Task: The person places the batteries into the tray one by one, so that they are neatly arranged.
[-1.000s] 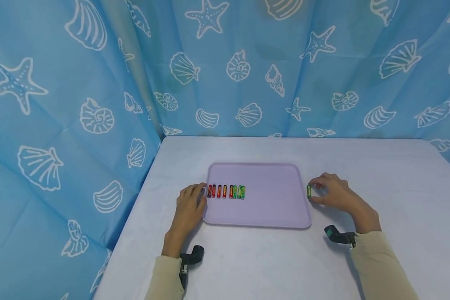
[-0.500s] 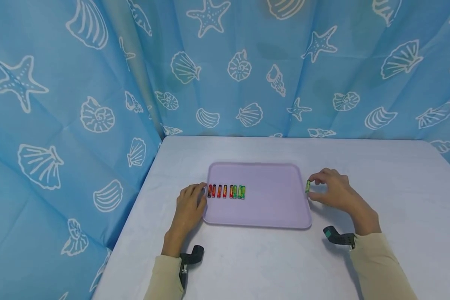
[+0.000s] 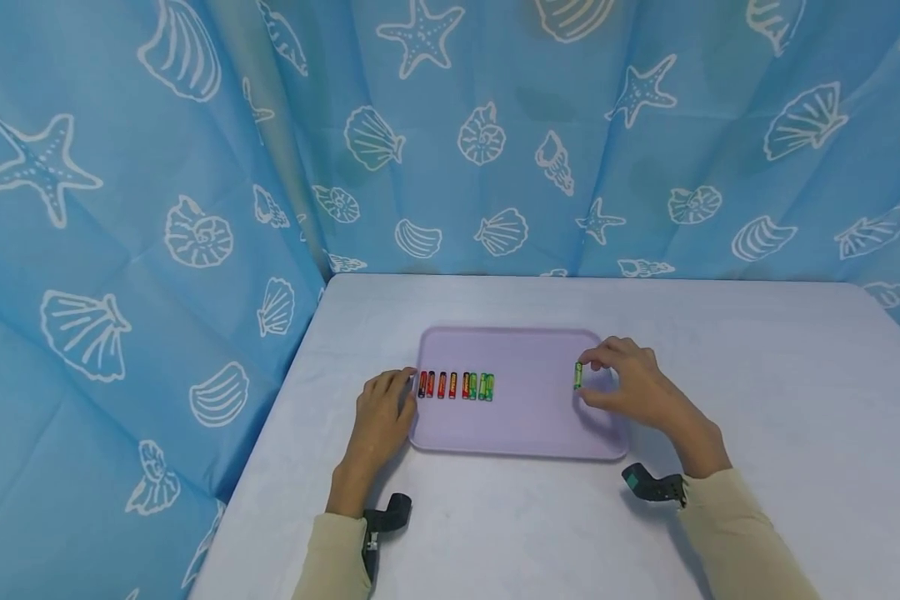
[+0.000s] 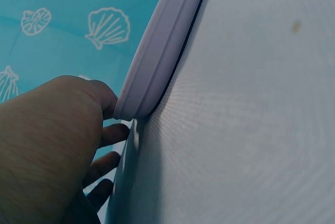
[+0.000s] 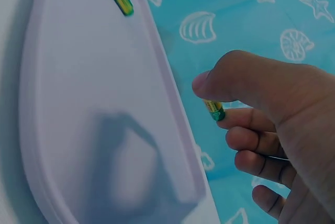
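My right hand (image 3: pixel 633 385) pinches a green battery (image 3: pixel 578 376) upright-looking between thumb and finger, held over the right part of a lilac tray (image 3: pixel 528 429). In the right wrist view the battery's lower end (image 5: pixel 215 111) shows below the thumb, and the hand's shadow falls on the tray. On the tray's left half, a row of batteries lies side by side: several red-and-black ones (image 3: pixel 442 385) at the left, then several green ones (image 3: pixel 483 386). My left hand (image 3: pixel 377 419) rests at the tray's left edge, its fingers loosely bent and touching the rim.
A white-covered table (image 3: pixel 495 517) carries the tray, with its far edge (image 3: pixel 720 280) against a blue shell-print curtain (image 3: pixel 435 167). Another curtain stretch (image 3: pixel 120 333) hangs along the left side. Each wrist wears a black camera mount (image 3: pixel 390 512).
My right hand has lifted the green battery from beside the tray's right edge and moved it left, over the tray. The left hand and the row of batteries stay as they were.
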The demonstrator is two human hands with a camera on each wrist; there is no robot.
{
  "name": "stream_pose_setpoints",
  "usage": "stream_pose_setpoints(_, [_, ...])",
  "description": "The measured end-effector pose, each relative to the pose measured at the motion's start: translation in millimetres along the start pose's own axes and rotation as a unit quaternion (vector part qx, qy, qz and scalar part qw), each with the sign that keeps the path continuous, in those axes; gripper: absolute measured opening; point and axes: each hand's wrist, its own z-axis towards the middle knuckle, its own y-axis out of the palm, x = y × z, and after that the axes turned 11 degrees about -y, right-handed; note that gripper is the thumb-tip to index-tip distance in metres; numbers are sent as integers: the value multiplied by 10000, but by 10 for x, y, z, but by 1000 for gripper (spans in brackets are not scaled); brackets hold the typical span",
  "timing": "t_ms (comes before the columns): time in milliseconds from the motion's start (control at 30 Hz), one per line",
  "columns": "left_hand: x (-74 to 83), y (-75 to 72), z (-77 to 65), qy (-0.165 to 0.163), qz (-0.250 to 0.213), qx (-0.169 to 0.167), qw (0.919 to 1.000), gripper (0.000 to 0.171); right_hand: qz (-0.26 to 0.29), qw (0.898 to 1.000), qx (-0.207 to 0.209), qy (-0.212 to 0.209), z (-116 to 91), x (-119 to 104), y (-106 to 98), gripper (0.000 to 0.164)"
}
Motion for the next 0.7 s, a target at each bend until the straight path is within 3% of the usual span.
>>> stream_pose_setpoints(267, [-35,26,-8,85,-76,38,9999,40,183,9988,97,-436,111,-114,173,34])
stream_pose_setpoints(500, [-35,50,-4,78,-17,52,10000,41,138,9992,-82,-372,219,-211,289,35])
stream_pose_setpoints(700, [-8,19,7,103,116,132,9998,40,80,9986,-2,-525,300,-252,394,34])
